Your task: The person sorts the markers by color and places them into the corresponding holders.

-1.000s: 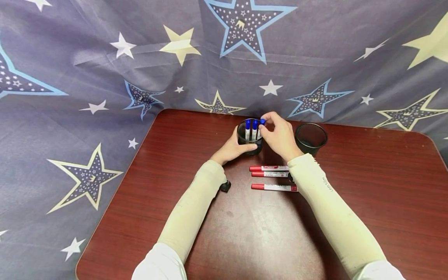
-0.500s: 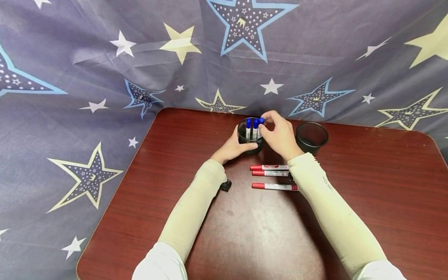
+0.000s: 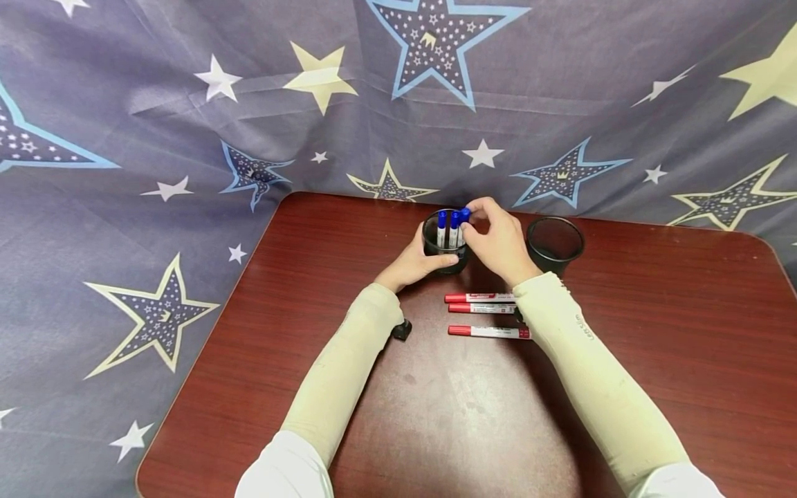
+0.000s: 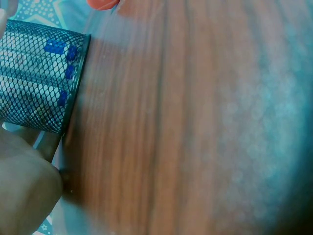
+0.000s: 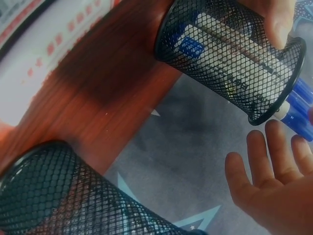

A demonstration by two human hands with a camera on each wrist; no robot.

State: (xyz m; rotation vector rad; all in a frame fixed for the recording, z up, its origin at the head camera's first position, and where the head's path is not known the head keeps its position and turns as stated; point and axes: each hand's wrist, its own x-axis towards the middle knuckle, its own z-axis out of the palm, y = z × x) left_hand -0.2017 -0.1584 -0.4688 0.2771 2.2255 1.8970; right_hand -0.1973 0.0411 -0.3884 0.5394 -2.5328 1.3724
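A black mesh pen cup [image 3: 445, 263] stands near the table's back edge with 3 blue-capped markers [image 3: 453, 234] upright inside. My left hand [image 3: 416, 263] grips the cup round its side, thumb at the front. With thumb and forefinger my right hand [image 3: 498, 242] pinches the cap of the rightmost blue marker [image 5: 297, 122] at the rim. In the right wrist view the other right fingers are spread beside the cup, and the pinching fingertips are mostly out of frame. Through the mesh cup [image 4: 36, 73] the left wrist view shows the marker bodies.
To the right stands a second mesh cup [image 3: 554, 245]. In front of the cups, 3 red markers [image 3: 488, 332] lie on the brown table [image 3: 448, 415], their right ends partly behind my right forearm. A star-patterned cloth [image 3: 373, 124] hangs behind the table.
The rightmost blue marker has shifted slightly left, closer to the middle one, with my right fingers on its cap. The left hand keeps its grip on the cup.
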